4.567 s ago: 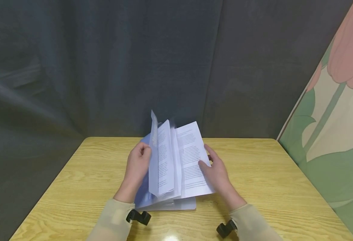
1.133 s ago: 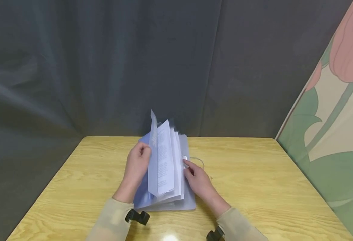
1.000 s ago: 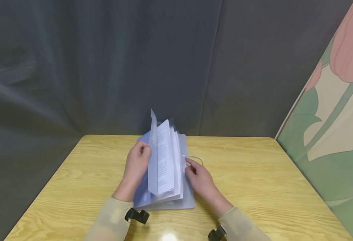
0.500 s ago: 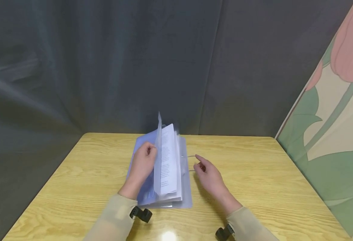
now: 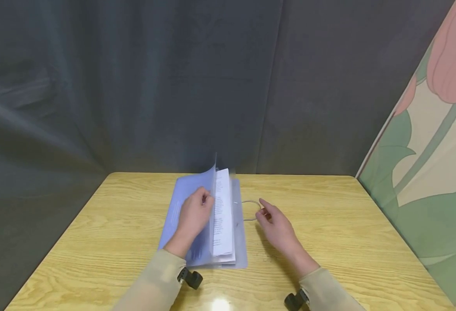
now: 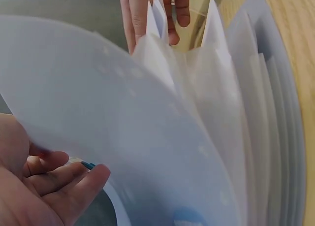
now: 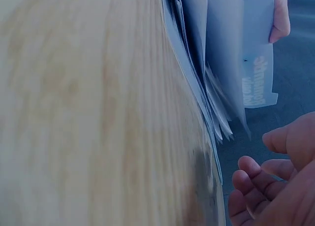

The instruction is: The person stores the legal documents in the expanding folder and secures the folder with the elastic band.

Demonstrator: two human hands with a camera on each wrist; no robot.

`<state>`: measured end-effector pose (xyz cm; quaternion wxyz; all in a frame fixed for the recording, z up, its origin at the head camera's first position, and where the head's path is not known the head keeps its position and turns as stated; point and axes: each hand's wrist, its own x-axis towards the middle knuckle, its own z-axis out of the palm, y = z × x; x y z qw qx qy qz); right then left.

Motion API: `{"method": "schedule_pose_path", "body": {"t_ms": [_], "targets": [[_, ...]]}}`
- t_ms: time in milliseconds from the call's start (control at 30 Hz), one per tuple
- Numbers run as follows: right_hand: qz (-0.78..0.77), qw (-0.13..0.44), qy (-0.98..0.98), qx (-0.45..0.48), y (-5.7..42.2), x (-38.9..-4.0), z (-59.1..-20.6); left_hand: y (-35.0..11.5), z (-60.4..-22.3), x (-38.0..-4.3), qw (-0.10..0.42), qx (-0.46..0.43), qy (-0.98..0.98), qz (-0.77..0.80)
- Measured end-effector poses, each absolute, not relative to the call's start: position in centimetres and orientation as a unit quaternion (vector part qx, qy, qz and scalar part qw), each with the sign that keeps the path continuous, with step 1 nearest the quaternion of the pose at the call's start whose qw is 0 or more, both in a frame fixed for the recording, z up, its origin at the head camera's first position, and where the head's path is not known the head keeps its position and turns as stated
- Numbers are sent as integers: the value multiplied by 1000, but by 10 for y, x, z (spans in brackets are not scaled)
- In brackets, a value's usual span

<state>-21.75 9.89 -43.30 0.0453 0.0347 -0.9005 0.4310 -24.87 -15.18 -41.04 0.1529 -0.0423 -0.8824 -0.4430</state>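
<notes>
My left hand (image 5: 197, 212) pinches the free edge of a translucent blue-tinted cover (image 5: 191, 188) belonging to a document folder. The cover stands half raised over clear pockets holding printed sheets (image 5: 223, 211). In the left wrist view the bent cover (image 6: 113, 98) fills the middle, with the left fingers (image 6: 74, 191) at its edge. From the folder's clear back cover (image 5: 240, 242) a thin cord loop (image 5: 250, 201) sticks out to the right. My right hand (image 5: 277, 224) is at the loop's outer end, fingers loosely bent; the right wrist view shows nothing between its fingers (image 7: 261, 184).
Everything lies on a light wood-grain table (image 5: 348, 242). A dark curtain (image 5: 197, 86) hangs behind the far edge. At the right stands a panel with a tulip pattern (image 5: 438, 172).
My right hand has left an opened printed page, which has fallen back left, reached the folder's right edge and drawn back right along the cord. My left hand has swung the cover rightward over the sheets.
</notes>
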Motion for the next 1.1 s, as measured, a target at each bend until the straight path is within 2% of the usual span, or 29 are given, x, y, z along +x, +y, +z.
{"method": "schedule_pose_path", "body": {"t_ms": [1100], "targets": [[442, 26, -896, 47, 109, -228, -433, -108, -425, -238, 154, -89, -946, -271]]}}
